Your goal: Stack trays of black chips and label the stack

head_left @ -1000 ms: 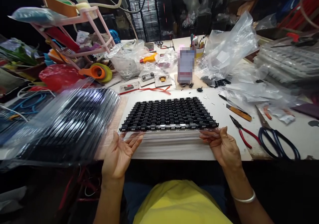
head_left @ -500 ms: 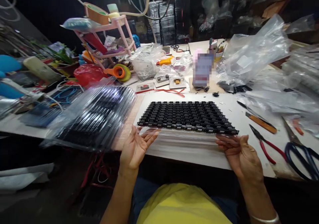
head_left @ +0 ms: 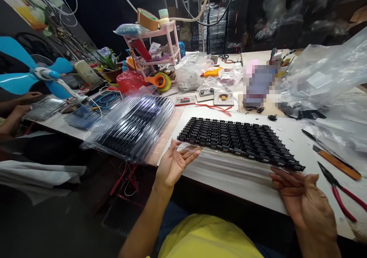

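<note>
Rows of small black connector-like parts (head_left: 235, 139) fill a clear plastic tray (head_left: 223, 155) held just over the white worktop. My left hand (head_left: 172, 164) grips the tray's near left corner, thumb on top and fingers beneath the clear edge. At the near right corner, my right hand (head_left: 308, 200) pinches the edge the same way; its fingers show through the plastic. To the left lies a stack of clear plastic trays (head_left: 134, 124) with dark contents. Long-nose pliers with red handles (head_left: 334, 185) rest just beyond my right hand.
A craft knife (head_left: 338, 162) and tweezers-like tool lie at right, below crumpled plastic bags (head_left: 329, 74). Behind stand a pink rack (head_left: 160, 34), tape dispenser (head_left: 159, 81) and blurred device (head_left: 259, 85). A blue fan (head_left: 37, 72) and another person's hands (head_left: 17, 112) are far left.
My view has swung left, so the bench appears further right and the fan and another person's hands show. Both my hands keep hold of the tray, which looks more slanted.
</note>
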`<state>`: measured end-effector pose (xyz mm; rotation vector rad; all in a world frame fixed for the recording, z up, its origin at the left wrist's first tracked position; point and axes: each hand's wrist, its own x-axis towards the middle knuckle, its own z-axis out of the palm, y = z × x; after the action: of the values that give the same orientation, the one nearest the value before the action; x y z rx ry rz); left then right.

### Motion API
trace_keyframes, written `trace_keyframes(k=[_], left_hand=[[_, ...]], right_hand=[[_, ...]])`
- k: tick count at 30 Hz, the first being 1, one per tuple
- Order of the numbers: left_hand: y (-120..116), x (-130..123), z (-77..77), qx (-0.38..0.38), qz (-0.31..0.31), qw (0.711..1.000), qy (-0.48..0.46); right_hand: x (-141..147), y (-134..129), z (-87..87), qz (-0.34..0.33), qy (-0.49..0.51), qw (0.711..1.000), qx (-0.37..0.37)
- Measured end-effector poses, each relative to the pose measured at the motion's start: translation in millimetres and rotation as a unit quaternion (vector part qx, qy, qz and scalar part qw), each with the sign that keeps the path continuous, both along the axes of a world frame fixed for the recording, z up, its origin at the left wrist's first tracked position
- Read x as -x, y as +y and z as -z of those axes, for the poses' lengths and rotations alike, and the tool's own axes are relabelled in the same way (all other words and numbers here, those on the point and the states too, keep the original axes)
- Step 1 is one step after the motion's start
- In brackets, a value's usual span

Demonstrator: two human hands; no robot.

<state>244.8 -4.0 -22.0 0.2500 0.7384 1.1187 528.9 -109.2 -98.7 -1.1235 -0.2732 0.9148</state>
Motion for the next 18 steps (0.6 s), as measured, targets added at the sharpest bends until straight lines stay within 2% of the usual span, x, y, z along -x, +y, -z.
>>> trace_keyframes(k=[4, 8, 10, 13, 16, 18], left_hand=[[0, 0, 0.8, -0.001, 0.005, 1.0, 0.012], [7, 8, 8.9, 0.005, 0.005, 1.0, 0.021], [13, 14, 16.3, 0.003, -0.006, 1.0, 0.017], [23, 19, 28.3, -0.019, -0.054, 0.998, 0.019], [28, 16, 36.9, -0.051, -0.108, 0.992, 0.044], [26, 12, 39.9, -0.068, -0.13, 0.987, 0.061]], right_hand=[[-2, 2, -0.7, 0.004, 0.008, 1.0, -0.008], [12, -15, -10.7, -0.004, 0.004, 0.999, 0.038], [31, -30, -16.5, -0.065, 0.017, 0.996, 0.06], [70, -45, -18.0, -0.213, 0.063, 0.973, 0.064], [105, -43, -8.4, -0.324, 0.098, 0.938, 0.079], [117, -38, -0.6, -0.383, 0.087, 0.915, 0.094]])
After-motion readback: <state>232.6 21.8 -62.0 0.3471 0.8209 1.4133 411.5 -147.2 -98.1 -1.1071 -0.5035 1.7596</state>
